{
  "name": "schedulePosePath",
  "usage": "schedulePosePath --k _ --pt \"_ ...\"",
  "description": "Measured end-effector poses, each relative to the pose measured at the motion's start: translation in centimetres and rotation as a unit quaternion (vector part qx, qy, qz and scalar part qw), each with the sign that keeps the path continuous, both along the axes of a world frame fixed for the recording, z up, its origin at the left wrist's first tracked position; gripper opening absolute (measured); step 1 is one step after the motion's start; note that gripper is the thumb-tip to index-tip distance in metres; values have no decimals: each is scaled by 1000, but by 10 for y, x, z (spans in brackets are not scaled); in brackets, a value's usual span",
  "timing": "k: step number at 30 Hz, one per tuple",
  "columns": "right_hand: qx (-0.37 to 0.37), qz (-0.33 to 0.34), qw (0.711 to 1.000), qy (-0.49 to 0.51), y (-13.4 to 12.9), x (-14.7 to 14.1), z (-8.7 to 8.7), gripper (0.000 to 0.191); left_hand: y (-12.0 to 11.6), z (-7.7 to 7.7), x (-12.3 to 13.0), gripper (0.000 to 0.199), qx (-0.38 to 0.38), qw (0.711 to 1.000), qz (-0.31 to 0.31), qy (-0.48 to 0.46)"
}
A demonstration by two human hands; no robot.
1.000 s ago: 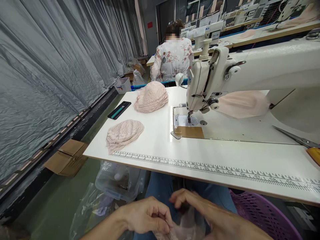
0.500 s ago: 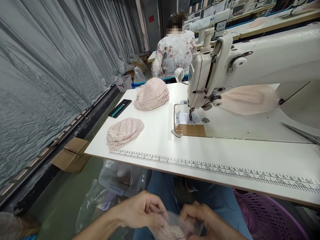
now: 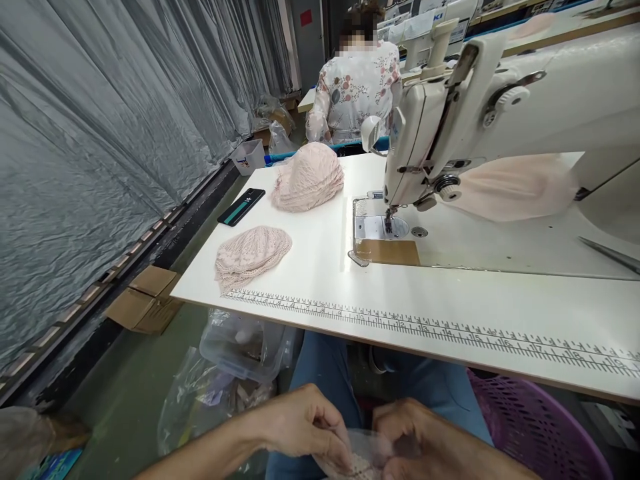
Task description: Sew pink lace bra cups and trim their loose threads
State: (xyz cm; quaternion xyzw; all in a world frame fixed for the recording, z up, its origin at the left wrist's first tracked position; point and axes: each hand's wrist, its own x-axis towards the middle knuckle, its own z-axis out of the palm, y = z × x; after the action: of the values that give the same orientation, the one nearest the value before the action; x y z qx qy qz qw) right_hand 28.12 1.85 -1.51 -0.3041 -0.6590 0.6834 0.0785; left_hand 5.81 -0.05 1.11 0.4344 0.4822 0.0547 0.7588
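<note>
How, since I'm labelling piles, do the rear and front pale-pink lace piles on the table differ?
The rear pile is taller and domed; the front pile lies flatter. The front pile lies at one end of the printed ruler; the rear pile sits farther back. Both are pale pink and patterned.

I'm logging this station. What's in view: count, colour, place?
Table: one, white, centre
Sewing machines: several, white, right and beyond
Lace stacks: two, pink, table left
Phone: one, black, table left
Ruler: one, black, table front
Sheer fabric: one, peach, under machine arm
Blade: one, grey, table right
Basket: one, purple, below table
Bin: one, clear, below table
Cartons: several, brown, left floor
Curtain: one, grey, left
Person: one, white floral, ahead
Held fabric: count unclear, pale, bottom centre
Left hand, right hand: two, bare, holding fabric
</note>
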Motion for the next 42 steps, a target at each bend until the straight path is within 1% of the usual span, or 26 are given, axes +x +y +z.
schedulePosePath --k 2,4,6,9,11,13,16,18,21,23,26,28,29,32,34,39,42 --pt "-7 11 1000 11 1 -1 -1 42 0 -1 -2 48 15 1000 -7 16" --pt "-2 17 1000 6 0 -3 -1 42 -1 -2 -4 48 40 998 -16 41" --pt "16 12 1000 -16 -2 -4 2 34 -1 -1 -5 48 59 996 -18 59" --pt "46 -4 997 -56 -4 -7 5 19 -1 1 -5 48 34 999 1 34" --pt "55 -3 996 -72 -3 -9 6 12 -1 3 -4 49 31 999 1 19" --pt "63 -2 994 -85 -1 -9 8 8 0 4 -2 47 57 998 -6 34" --pt "74 0 992 -99 3 -4 13 12 1 4 -1 44 85 993 -24 74" --pt "59 21 994 -86 3 0 16 14 1 3 -1 47 70 994 -39 71" --pt "41 44 995 -77 1 1 15 5 1 1 2 50 30 998 -29 38" --pt "61 33 993 -99 -2 -1 11 11 0 -1 3 50 31 998 -19 44" --pt "85 15 989 -124 -3 -3 8 7 -1 -2 1 51 72 993 -20 88" --pt "62 16 991 -115 -2 -3 8 7 -1 -2 -1 56 86 993 -20 83" --pt "44 22 993 -105 -1 -3 9 9 0 -1 -3 57 75 995 -19 61" --pt "-3 41 996 -74 4 0 13 13 2 1 -5 57 -1 1000 -16 -23" --pt "-10 50 996 -66 7 4 15 15 3 2 -5 55 -31 998 -21 -50" --pt "-28 82 996 -39 11 11 12 21 3 -1 -10 46 -12 999 -31 -32" --pt "-29 84 995 -41 8 8 7 20 2 -2 -14 44 11 1000 -24 -14"
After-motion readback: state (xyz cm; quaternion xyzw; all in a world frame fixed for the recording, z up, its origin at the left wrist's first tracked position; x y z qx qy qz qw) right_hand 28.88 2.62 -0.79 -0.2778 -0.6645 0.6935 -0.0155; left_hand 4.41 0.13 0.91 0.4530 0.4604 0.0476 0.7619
